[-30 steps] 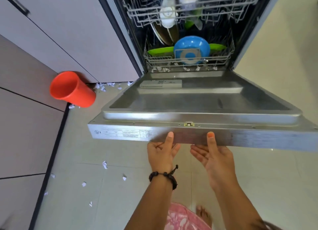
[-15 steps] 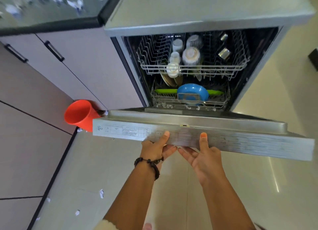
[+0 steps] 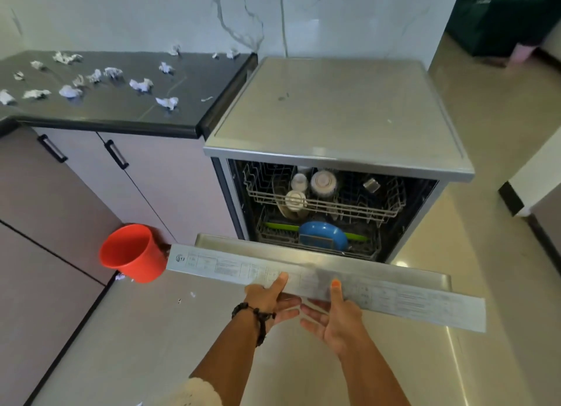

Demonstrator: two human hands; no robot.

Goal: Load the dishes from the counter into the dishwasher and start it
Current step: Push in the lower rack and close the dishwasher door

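Dishwasher door (image 3: pixel 328 279) is higher than half a second ago — now part-raised, inner face out of sight, top-edge control strip facing up. Left hand (image 3: pixel 267 298) and right hand (image 3: pixel 334 317) hold its front edge, thumbs on the strip, fingers curled underneath. Strip print is too blurred to read. Racks are loaded: blue bowl (image 3: pixel 323 237), green plate (image 3: pixel 280 226), white cups (image 3: pixel 323 183). Orange cup (image 3: pixel 130 252) sits on the floor left of the door. Table (image 3: pixel 194 90) carries only crumpled paper scraps (image 3: pixel 141 85).

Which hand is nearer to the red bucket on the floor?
The left. The left hand holds the door edge on the side toward the red bucket; the right hand holds it farther along, away from the bucket.
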